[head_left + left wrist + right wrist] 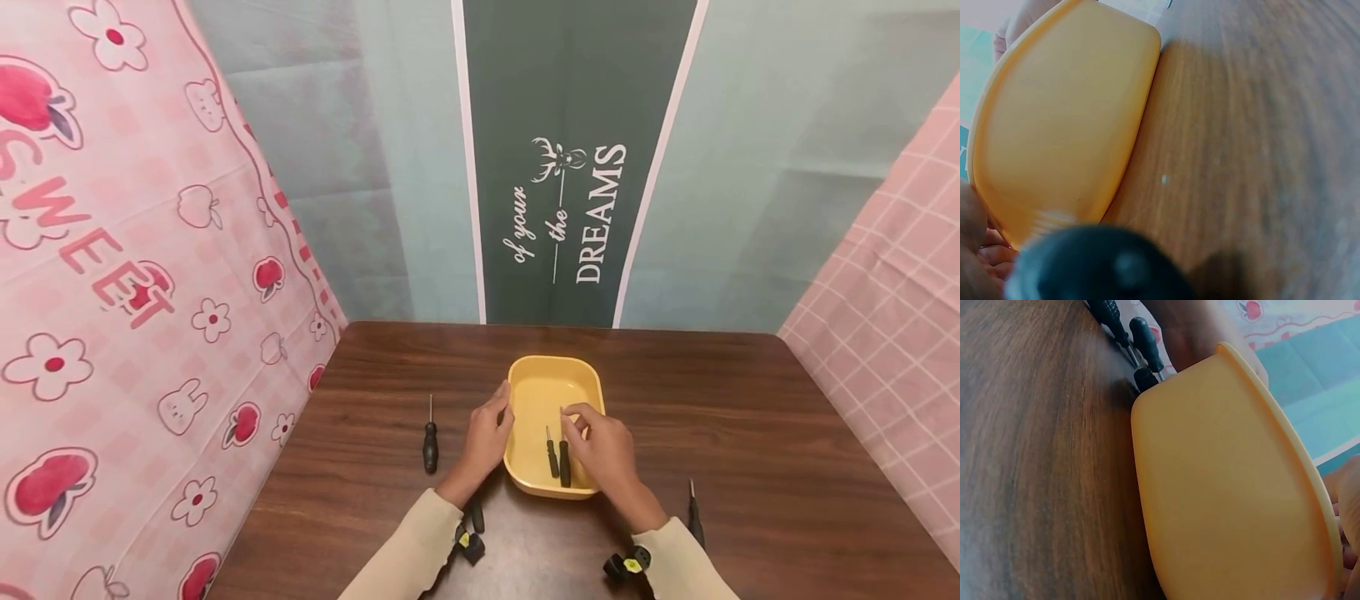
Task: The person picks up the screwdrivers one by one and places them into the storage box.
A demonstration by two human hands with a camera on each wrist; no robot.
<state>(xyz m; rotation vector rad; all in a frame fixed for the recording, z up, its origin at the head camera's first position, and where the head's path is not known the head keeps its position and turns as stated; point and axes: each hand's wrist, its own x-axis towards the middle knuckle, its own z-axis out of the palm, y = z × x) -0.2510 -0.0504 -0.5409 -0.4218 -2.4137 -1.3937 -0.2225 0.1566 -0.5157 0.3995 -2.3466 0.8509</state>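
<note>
A yellow plastic tray [525, 482] stands on the table, and two small black-handled screwdrivers lie in it: one on the left [552, 458] and one on the right [565, 468]. My left hand [489, 429] holds the tray's left rim, its fingers partly hidden in the left wrist view behind the tray wall [1066, 112]. Over the tray's right side, my right hand [603, 446] pinches the upper end of the right screwdriver's thin shaft between thumb and forefinger. The tray wall [1229, 481] conceals those fingertips in the right wrist view.
Left of the tray lies a black-handled screwdriver [431, 446]. Another screwdriver [696, 517] lies beside the right forearm. A black handle [477, 517] shows partly beneath the left wrist. Patterned cloths hang round the brown wooden table [360, 367].
</note>
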